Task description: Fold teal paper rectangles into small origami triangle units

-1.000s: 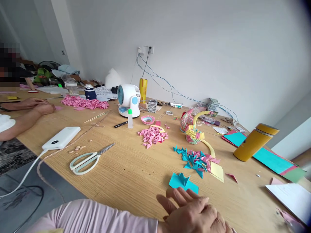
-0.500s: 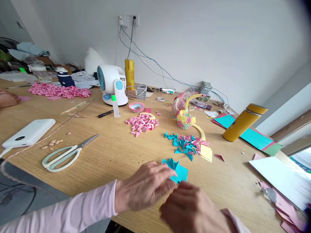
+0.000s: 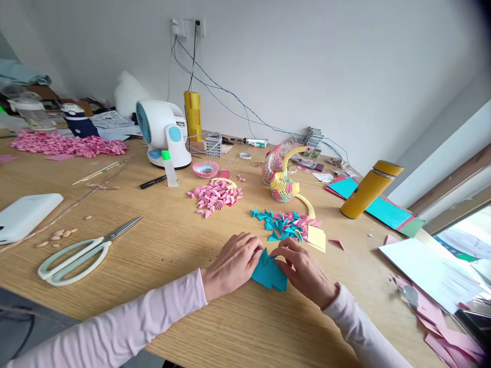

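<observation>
Blue paper squares [image 3: 270, 278] lie in a small stack on the wooden table between my hands, with a folded blue paper piece [image 3: 266, 257] standing in a point on top. My left hand [image 3: 235, 265] is closed at the left side of the folded piece, thumb and fingers pinching its edge. From the right, my right hand [image 3: 303, 266] has bent fingers closed on the other side of it. Just beyond is a pile of folded blue paper triangles [image 3: 282, 225], mixed with pink ones and beside yellow paper slips [image 3: 316, 237].
White-handled scissors [image 3: 82, 255] and a white power bank [image 3: 28, 217] lie at left. A fan [image 3: 164, 133] and a glue bottle [image 3: 170, 168] stand behind a pink triangle pile [image 3: 217, 196]. Folded-paper models [image 3: 284, 186] and a yellow flask [image 3: 370, 190] stand farther right.
My right hand has moved up and away from my left, onto the right side of the folded blue paper. Both hands now grip it. The view has shifted slightly to the right.
</observation>
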A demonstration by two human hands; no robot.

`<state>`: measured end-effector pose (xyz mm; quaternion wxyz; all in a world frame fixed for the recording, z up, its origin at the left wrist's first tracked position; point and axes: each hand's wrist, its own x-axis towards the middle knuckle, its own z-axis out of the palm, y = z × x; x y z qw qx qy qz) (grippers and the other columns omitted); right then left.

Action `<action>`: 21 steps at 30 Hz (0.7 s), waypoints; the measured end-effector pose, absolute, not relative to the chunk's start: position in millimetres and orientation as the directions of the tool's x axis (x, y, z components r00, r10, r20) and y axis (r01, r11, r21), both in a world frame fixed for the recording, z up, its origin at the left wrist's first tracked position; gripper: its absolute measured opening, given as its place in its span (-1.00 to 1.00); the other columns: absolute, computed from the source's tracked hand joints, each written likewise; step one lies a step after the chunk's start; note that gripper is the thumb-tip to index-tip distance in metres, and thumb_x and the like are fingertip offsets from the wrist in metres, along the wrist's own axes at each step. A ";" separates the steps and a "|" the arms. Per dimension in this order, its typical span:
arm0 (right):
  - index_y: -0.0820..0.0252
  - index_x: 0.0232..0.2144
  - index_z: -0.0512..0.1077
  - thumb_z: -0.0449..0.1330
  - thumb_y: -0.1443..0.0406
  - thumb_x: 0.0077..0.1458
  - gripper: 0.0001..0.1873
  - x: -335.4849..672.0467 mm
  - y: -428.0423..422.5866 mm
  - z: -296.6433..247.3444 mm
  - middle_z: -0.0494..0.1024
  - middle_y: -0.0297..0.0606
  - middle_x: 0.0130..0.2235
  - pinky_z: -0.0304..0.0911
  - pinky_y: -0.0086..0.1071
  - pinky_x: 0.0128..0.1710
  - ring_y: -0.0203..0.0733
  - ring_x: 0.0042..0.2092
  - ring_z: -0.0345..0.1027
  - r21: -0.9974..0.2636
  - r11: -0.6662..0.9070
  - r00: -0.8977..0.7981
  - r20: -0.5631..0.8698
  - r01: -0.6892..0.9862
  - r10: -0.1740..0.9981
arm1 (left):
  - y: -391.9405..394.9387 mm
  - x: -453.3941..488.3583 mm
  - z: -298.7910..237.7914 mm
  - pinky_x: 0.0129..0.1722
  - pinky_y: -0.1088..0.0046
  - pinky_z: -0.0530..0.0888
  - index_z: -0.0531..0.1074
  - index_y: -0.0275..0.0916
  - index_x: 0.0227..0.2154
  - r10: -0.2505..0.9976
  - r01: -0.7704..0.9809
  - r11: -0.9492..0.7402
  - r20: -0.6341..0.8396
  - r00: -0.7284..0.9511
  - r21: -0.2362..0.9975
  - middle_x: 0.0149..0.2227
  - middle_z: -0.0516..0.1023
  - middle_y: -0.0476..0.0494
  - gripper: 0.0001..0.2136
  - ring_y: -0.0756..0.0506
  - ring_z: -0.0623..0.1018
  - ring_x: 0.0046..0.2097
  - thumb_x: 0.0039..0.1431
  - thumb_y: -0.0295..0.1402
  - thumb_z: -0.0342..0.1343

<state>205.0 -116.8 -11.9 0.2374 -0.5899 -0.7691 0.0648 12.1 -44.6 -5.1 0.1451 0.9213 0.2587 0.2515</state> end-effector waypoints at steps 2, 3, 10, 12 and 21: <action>0.08 -0.26 0.48 0.07 0.35 0.18 -0.81 204.5 -114.9 -11.0 0.48 -0.23 -0.22 0.33 -0.43 -0.47 -0.31 -0.46 0.37 -0.429 0.301 -0.166 0.324 0.852 0.931 | -44.8 13.0 -5.8 -0.15 0.35 0.35 0.39 -0.22 -0.25 0.554 0.404 -0.822 0.399 0.731 0.401 -0.25 0.48 -0.10 -0.84 -0.10 0.44 -0.16 0.29 -0.40 -0.10; 0.10 -0.27 0.48 0.07 0.34 0.18 -0.83 203.9 -114.4 -9.4 0.49 -0.23 -0.24 0.32 -0.44 -0.48 -0.31 -0.47 0.37 -0.461 0.301 -0.144 0.346 0.835 0.927 | -44.9 13.6 -5.4 -0.13 0.35 0.35 0.39 -0.22 -0.22 0.558 0.403 -0.820 0.408 0.722 0.407 -0.22 0.49 -0.10 -0.83 -0.11 0.44 -0.14 0.29 -0.39 -0.11; 0.13 -0.31 0.48 0.13 0.32 0.15 -0.89 195.1 -116.4 3.2 0.49 -0.33 -0.45 0.21 -0.46 -0.56 -0.31 -0.53 0.31 -0.558 0.241 0.017 0.416 0.794 0.909 | -47.5 22.8 4.0 -0.08 0.32 0.35 0.38 -0.20 -0.09 0.556 0.358 -0.813 0.434 0.709 0.459 -0.13 0.53 -0.14 -0.78 -0.12 0.47 -0.09 0.30 -0.34 -0.09; 0.15 -0.34 0.47 0.14 0.31 0.14 -0.90 193.4 -116.7 2.3 0.45 -0.36 -0.52 0.19 -0.46 -0.57 -0.30 -0.55 0.30 -0.575 0.219 0.063 0.429 0.789 0.901 | -47.1 25.9 4.5 -0.09 0.35 0.35 0.41 -0.19 -0.13 0.579 0.330 -0.785 0.431 0.692 0.524 -0.17 0.55 -0.10 -0.80 -0.10 0.49 -0.12 0.29 -0.36 -0.08; 0.17 -0.31 0.33 0.12 0.18 0.16 -0.83 194.2 -116.4 -13.8 0.44 -0.34 -0.44 0.22 -0.48 -0.62 -0.38 -0.60 0.23 -0.851 0.214 0.242 0.363 0.480 0.900 | -43.8 29.5 1.2 -0.26 0.49 0.44 0.49 -0.31 -0.23 0.729 0.046 -0.337 0.229 0.645 0.940 -0.31 0.61 -0.15 -0.76 -0.09 0.58 -0.24 0.22 -0.26 0.03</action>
